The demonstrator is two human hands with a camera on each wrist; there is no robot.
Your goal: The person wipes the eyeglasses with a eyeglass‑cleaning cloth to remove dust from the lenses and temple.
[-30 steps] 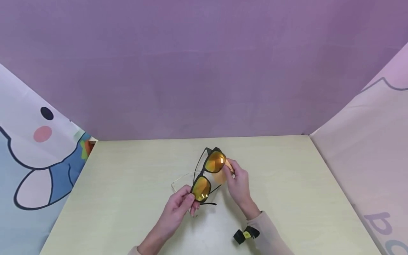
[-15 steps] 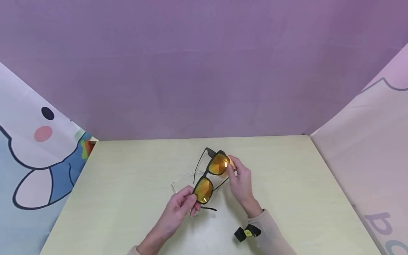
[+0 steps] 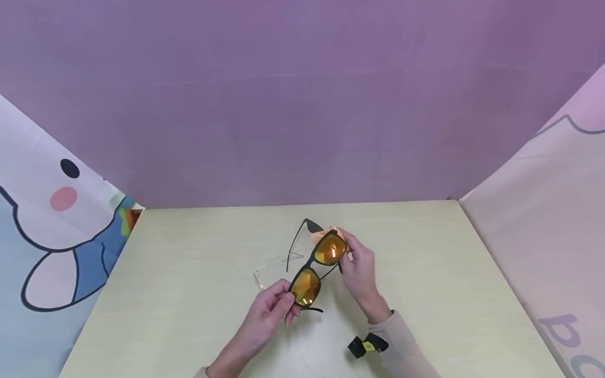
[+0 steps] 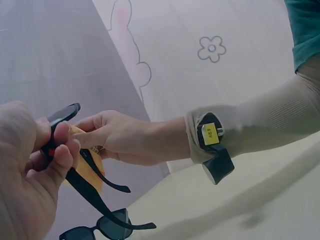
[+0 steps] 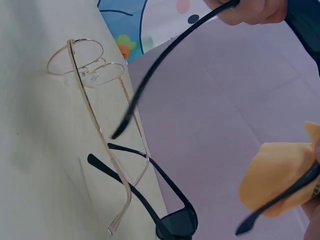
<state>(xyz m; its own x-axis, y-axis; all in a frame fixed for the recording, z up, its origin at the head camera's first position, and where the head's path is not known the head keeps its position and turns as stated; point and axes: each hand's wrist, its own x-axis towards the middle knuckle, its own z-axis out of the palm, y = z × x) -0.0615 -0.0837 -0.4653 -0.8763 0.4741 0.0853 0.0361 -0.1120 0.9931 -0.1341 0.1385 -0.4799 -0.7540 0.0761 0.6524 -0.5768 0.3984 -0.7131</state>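
Observation:
Black-framed sunglasses [image 3: 306, 286] with orange mirrored lenses are held tilted above the table, temples unfolded. My left hand [image 3: 264, 314] pinches their lower-left end between thumb and fingers. At the upper-right lens, my right hand [image 3: 360, 269] pinches an orange cloth [image 5: 272, 172] against the frame. Part of that cloth shows above the rim in the head view; the lens hides the rest. Some right-hand fingers are behind the frame. Beyond them on the table lie dark-lensed sunglasses [image 5: 180, 224] and thin gold-framed eyeglasses [image 5: 89, 106], both with temples unfolded.
The pale tabletop [image 3: 189, 252] meets a purple backdrop [image 3: 293, 131] at its far edge. Printed cloth panels stand at left [image 3: 94, 262] and right [image 3: 529, 236]. A black strap with a small device [image 3: 366, 346] is on my right wrist.
The held sunglasses and both hands have shifted slightly right and down. The orange cloth, earlier seen below and beside the upper lens, now shows above its rim. The glasses on the table stay put.

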